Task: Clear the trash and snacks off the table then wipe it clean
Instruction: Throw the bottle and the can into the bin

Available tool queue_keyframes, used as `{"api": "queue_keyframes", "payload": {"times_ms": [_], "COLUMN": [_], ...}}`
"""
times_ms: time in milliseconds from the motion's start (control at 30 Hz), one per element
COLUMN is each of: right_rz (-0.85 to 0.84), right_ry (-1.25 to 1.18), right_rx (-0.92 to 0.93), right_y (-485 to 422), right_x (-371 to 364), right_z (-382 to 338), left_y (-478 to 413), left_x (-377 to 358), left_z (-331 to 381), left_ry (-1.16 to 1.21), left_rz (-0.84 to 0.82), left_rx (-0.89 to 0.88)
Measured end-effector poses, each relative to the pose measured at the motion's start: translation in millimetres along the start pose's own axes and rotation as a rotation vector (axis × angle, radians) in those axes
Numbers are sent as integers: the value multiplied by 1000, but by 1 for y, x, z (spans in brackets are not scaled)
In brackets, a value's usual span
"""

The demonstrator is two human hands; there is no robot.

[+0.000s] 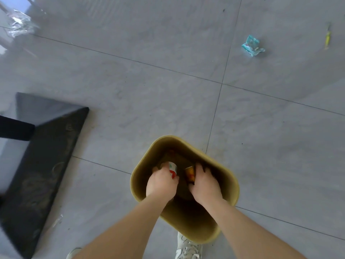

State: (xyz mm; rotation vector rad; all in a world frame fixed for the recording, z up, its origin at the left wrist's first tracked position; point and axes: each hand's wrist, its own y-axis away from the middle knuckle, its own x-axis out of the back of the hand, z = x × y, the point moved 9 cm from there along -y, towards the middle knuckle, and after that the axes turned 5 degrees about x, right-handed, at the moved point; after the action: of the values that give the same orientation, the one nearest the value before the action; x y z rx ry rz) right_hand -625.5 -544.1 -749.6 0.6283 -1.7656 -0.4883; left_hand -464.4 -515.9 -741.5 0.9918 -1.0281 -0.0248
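A mustard-yellow trash bin (231, 186) stands on the grey tiled floor right below me. Both my hands are inside its mouth. My left hand (161, 182) is closed around a small white and red snack cup (173, 169). My right hand (204, 184) grips a small orange and yellow snack pack (190, 173). The bin's inside is dark and its bottom is hard to make out.
A dark rug or mat (43, 165) lies at the left beside a black furniture leg (15, 130). A crumpled teal wrapper (252, 45) and a thin yellow stick (327, 37) lie on the floor at the far right. My white shoe (188, 247) is under the bin's near edge.
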Motion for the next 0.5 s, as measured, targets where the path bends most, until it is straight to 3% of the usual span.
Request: {"api": "queue_keyframes", "payload": {"times_ms": [500], "right_rz": [41], "right_ry": [-30], "right_rx": [67], "right_y": [23], "right_x": [36], "right_z": [-22], "left_y": [46], "left_x": [53], "left_z": [4], "left_ry": [-258], "left_rz": [205], "left_rx": [-385]}}
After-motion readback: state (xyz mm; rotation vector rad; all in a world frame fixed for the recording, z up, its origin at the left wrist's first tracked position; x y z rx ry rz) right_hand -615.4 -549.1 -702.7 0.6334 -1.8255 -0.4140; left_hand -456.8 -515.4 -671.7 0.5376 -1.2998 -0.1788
